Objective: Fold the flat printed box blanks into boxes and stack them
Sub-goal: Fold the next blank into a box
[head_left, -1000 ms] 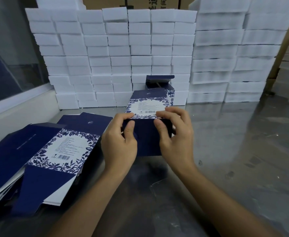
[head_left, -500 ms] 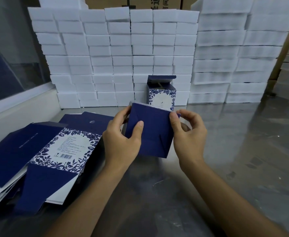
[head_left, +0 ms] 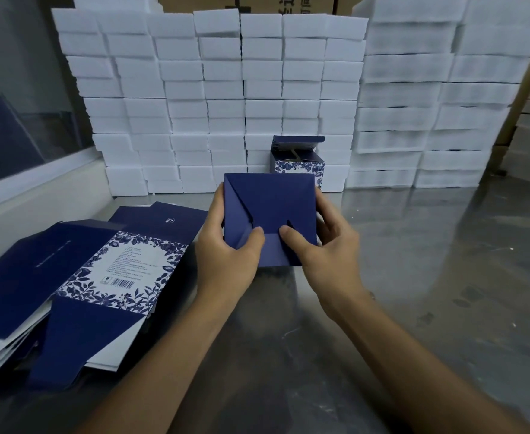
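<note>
While both hands hold it above the metal counter point(head_left: 414, 277), the dark blue box point(head_left: 270, 211) shows its folded bottom to the camera, the flaps interlocked; the left hand point(head_left: 226, 249) grips its left edge, fingers curled behind and thumb pressed on the lower flap; the right hand point(head_left: 326, 245) grips the right edge likewise, its thumb beside the left thumb on the same flap; to the left, a fanned pile of flat printed blanks point(head_left: 100, 277) lies on the counter, floral panel and barcode upward; behind the held box stands a finished box point(head_left: 298, 158) with its lid flap raised, just before a wall of stacked white foam blocks point(head_left: 226, 98)
</note>
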{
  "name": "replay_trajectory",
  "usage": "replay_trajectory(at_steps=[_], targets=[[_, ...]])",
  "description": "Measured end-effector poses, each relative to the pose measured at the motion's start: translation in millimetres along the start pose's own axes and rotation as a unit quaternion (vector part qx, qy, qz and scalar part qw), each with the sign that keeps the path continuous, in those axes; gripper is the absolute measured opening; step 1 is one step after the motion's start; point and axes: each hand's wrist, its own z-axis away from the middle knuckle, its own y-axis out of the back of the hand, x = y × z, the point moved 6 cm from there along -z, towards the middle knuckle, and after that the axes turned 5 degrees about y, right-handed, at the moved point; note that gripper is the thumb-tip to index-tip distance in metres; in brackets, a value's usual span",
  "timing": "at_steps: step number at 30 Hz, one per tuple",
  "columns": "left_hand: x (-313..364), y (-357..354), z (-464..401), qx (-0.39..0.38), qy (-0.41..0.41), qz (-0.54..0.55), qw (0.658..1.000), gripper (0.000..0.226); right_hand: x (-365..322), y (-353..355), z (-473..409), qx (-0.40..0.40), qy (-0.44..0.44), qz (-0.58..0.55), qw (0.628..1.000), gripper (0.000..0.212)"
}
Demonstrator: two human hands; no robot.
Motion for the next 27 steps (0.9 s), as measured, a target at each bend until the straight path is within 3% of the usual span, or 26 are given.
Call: replay_trajectory(at_steps=[8,13,19,23,25,27], targets=[[1,3,2,0.042,-0.040,-0.007,0.998,0.068,6,7,1,0.055,0.038,0.067,0.996,0.057],[2,6,2,0.054,-0.041,-0.023,0.997,0.065,6,6,2,0.049,0.044,0.086,0.994,0.055],[11,7,5,0.057,-0.052,0.000,0.997,0.048,2,8,2,0.066,0.020,0.033,0.997,0.035],[28,8,10,0.046,-0.123,-0.020,0.991,0.034,2,10,-2,0.069,-0.041,0.012,0.997,0.023],[34,4,13,0.014,-0.167,-0.077,0.983,0.040,4,11,-2,0.071,-0.055,0.026,0.996,0.028],[34,-1,15,-0.021,-0.197,-0.136,0.971,0.040,10,11,0,0.076,-0.094,0.025,0.992,0.051]])
